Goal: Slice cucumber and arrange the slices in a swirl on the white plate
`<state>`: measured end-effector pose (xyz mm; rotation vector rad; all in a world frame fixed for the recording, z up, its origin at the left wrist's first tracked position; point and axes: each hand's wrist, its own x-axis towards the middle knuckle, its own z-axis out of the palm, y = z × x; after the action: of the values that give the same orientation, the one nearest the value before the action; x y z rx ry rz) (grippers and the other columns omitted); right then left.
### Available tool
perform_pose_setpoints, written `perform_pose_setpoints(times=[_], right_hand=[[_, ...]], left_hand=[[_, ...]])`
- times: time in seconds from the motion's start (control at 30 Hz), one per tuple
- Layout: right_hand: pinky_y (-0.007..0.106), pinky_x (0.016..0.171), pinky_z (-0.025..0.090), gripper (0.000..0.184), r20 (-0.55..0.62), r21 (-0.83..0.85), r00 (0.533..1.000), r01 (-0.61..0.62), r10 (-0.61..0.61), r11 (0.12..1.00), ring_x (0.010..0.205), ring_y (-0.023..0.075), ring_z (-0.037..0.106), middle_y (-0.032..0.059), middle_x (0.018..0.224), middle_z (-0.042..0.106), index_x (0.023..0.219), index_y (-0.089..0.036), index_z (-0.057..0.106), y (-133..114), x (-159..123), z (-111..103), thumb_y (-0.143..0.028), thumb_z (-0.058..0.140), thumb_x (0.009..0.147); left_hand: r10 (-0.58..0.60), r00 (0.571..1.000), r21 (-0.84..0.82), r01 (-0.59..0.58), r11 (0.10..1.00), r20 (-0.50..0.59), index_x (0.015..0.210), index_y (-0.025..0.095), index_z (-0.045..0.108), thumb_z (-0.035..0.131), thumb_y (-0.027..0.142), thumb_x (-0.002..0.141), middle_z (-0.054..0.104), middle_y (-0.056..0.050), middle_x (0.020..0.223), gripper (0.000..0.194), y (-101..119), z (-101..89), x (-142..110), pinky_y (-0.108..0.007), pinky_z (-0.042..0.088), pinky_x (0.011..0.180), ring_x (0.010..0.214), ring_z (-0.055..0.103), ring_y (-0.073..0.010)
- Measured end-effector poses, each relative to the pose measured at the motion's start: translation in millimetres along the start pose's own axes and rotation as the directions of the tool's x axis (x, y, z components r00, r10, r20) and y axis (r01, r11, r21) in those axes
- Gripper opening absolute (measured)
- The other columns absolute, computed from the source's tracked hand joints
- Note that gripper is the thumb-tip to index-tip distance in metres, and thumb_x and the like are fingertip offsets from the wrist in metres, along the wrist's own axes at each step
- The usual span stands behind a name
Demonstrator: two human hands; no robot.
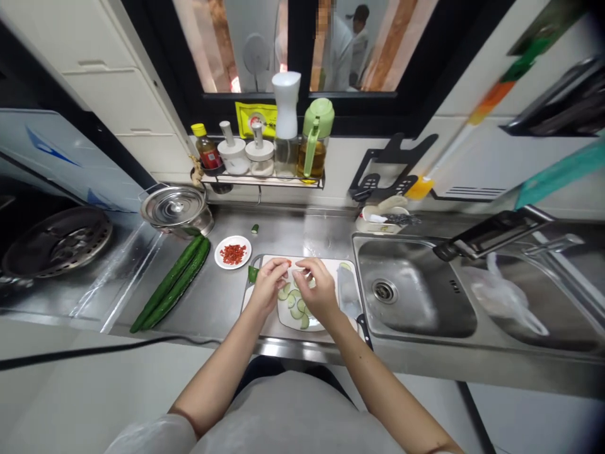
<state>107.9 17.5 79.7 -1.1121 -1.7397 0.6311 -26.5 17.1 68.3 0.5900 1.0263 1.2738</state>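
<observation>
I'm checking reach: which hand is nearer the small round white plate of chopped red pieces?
The left hand, just right of the small round white plate and slightly nearer the body; the right hand is farther right.

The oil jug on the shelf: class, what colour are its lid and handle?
Light green, both lid and handle; the head view shows it.

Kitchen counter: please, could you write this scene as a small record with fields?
left hand: fingers pinched, apparently on a small red piece
right hand: beside it, fingers bent; grip unclear
plate: white, on cutting board, holding pale green slices
knife: right side of board
dish: left of board, with chopped red bits
cucumbers: two, far left of board
sink: right of board
</observation>
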Motion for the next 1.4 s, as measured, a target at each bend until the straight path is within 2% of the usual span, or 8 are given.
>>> perform_pose_setpoints(times=[0.13, 0.27, 0.4, 0.6, 0.73, 0.87, 1.1, 1.4], right_hand=[[0.033, 0.078, 0.045, 0.014, 0.027, -0.082, 0.994, 0.103, -0.101, 0.991, 0.088, 0.0187, 0.055, 0.006, 0.089, 0.061, 0.092, -0.021, 0.059, 5.5, -4.7, -3.1, -0.027, 0.045, 0.093], [0.034, 0.079, 0.044, 0.017, 0.053, -0.112, 0.995, 0.093, -0.088, 0.989, 0.087, 0.0188, 0.055, 0.0054, 0.087, 0.062, 0.089, -0.021, 0.059, 16.6, -7.0, -9.7, -0.027, 0.044, 0.094], [0.031, 0.077, 0.043, 0.016, 0.098, -0.091, 0.995, 0.041, -0.032, 0.995, 0.088, 0.0183, 0.054, 0.0042, 0.088, 0.062, 0.086, -0.022, 0.06, 29.9, 0.7, -15.3, -0.028, 0.046, 0.092], [0.031, 0.079, 0.039, 0.016, 0.203, -0.225, 0.978, 0.012, 0.035, 0.974, 0.087, 0.0188, 0.05, 0.0033, 0.087, 0.061, 0.085, -0.021, 0.06, 47.0, 8.8, -19.5, -0.027, 0.047, 0.091], [0.03, 0.077, 0.037, 0.014, 0.286, -0.331, 0.953, -0.001, 0.102, 0.943, 0.087, 0.0191, 0.048, 0.0036, 0.088, 0.061, 0.084, -0.021, 0.061, 59.9, 4.8, -18.3, -0.025, 0.048, 0.089], [0.029, 0.078, 0.035, 0.014, 0.352, -0.434, 0.917, -0.02, 0.19, 0.901, 0.088, 0.0192, 0.047, 0.0048, 0.09, 0.062, 0.085, -0.019, 0.062, 79.1, -2.5, -14.6, -0.024, 0.048, 0.088], [0.029, 0.078, 0.032, 0.02, 0.447, -0.621, 0.822, 0.002, 0.352, 0.783, 0.091, 0.0206, 0.047, 0.008, 0.097, 0.063, 0.091, -0.018, 0.064, 104.8, -17.4, -4.0, -0.026, 0.046, 0.092], [0.031, 0.077, 0.031, 0.026, 0.494, -0.679, 0.782, 0.074, 0.379, 0.731, 0.095, 0.0217, 0.047, 0.0093, 0.1, 0.062, 0.096, -0.019, 0.064, 118.1, -23.0, 7.1, -0.027, 0.04, 0.095]], left_hand=[[-0.096, 0.994, -0.073, 0.1, 0.992, 0.061, 0.082, 0.02, 0.061, 0.074, 0.036, 0.068, 0.054, 0.003, 0.07, 0.025, -15.1, 7.6, -10.5, -0.015, 0.035, 0.051, 0.062, 0.05, -0.0054], [-0.137, 0.987, 0.006, 0.137, 0.991, 0.087, 0.082, 0.018, 0.063, 0.071, 0.039, 0.069, 0.057, 0.001, 0.076, 0.025, -16.3, 7.2, -10.6, -0.014, 0.036, 0.053, 0.065, 0.051, -0.0061], [-0.027, 0.995, 0.219, 0.006, 0.976, 0.092, 0.081, 0.017, 0.065, 0.071, 0.043, 0.068, 0.06, -0.001, 0.079, 0.03, -12.9, 5.2, 5.2, -0.015, 0.032, 0.049, 0.064, 0.05, -0.0069], [0.175, 0.976, 0.46, -0.217, 0.861, 0.132, 0.076, 0.016, 0.067, 0.07, 0.039, 0.069, 0.063, 0.0, 0.075, 0.025, -27.2, -2.3, 35.9, -0.02, 0.041, 0.06, 0.064, 0.051, -0.009], [0.202, 0.964, 0.623, -0.267, 0.735, 0.174, 0.076, 0.016, 0.067, 0.065, 0.034, 0.073, 0.066, -0.001, 0.08, 0.018, -43.5, -10.3, 47.2, -0.022, 0.044, 0.066, 0.068, 0.055, -0.0106], [0.165, 0.964, 0.794, -0.264, 0.547, 0.207, 0.079, 0.018, 0.068, 0.061, 0.03, 0.075, 0.067, -0.002, 0.086, 0.014, -56.5, -18.7, 55.6, -0.024, 0.045, 0.073, 0.074, 0.057, -0.0123], [0.157, 0.981, 0.969, -0.148, 0.198, 0.117, 0.086, 0.022, 0.069, 0.061, 0.032, 0.077, 0.064, -0.003, 0.088, 0.015, -72.7, -32.9, 63.9, -0.03, 0.042, 0.084, 0.089, 0.056, -0.0182], [0.043, 0.995, 0.996, -0.087, 0.035, 0.086, 0.086, 0.026, 0.068, 0.062, 0.039, 0.078, 0.061, -0.004, 0.093, 0.016, -88.0, -22.3, 63.5, -0.035, 0.037, 0.085, 0.096, 0.053, -0.0219]])
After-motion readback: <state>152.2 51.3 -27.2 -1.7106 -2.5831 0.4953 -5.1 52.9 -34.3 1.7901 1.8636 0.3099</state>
